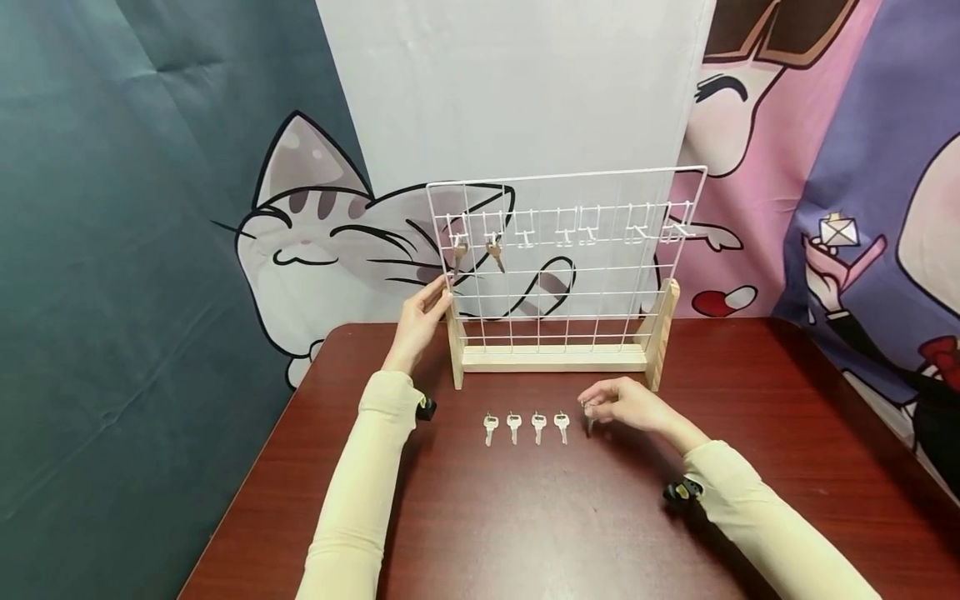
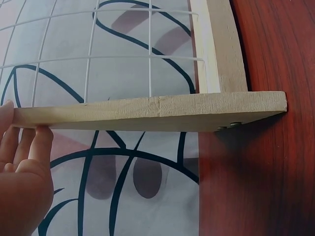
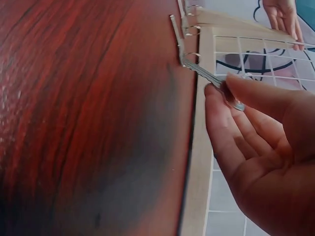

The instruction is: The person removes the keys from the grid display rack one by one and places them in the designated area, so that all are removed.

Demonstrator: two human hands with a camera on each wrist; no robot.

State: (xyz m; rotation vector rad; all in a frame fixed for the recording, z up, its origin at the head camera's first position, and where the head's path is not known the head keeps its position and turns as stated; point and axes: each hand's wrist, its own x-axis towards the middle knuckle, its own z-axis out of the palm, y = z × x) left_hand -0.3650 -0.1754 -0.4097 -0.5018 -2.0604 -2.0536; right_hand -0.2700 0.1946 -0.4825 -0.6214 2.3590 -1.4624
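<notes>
My right hand [image 1: 630, 405] pinches a silver key [image 3: 210, 77] by its head between thumb and index finger. Its blade points away from the fingers, low over the tabletop. To its left lie several similar keys [image 1: 538, 426] in a row, heads toward the rack. Farther back, a white wire grid rack [image 1: 567, 269] stands upright on a wooden base. My left hand [image 1: 420, 321] holds the upper end of the rack's left wooden post [image 2: 152, 109] with its fingertips. Two keys hang from hooks at the grid's upper left, one of them a brass-toned key [image 1: 495, 252].
White hooks [image 1: 588, 236] line the grid's upper part to the right of the hanging keys. A reddish-brown table [image 1: 510, 533] carries everything. Behind it hangs a cloth backdrop [image 1: 517, 92] with cartoon drawings, including a cat.
</notes>
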